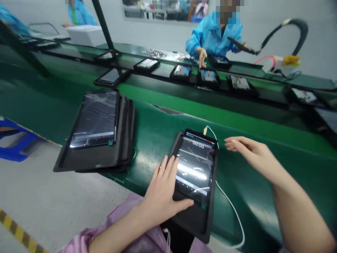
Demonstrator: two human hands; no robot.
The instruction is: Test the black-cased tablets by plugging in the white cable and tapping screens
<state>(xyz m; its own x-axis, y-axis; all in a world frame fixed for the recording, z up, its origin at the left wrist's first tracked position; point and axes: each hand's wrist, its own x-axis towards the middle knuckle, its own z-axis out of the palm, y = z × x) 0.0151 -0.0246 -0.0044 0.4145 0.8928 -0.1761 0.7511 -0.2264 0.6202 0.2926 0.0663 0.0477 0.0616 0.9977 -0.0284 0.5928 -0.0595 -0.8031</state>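
Observation:
A black tablet [197, 165] lies in a dark tray [198, 225] on the green bench in front of me, its lit screen reading 00:00. A white cable [231, 211] plugs into its top edge. My left hand [163, 193] rests flat on the tray's left side, fingers spread, thumb on the lower screen. My right hand [250, 151] hovers open just right of the tablet's top corner, fingers stretched toward the cable plug, holding nothing.
A stack of dark trays with another tablet [96, 119] on top sits to the left. Beyond, a conveyor [184, 88] carries several tablets in trays. A person in a blue coat [213, 35] works opposite. A blue stool [13, 140] stands at left.

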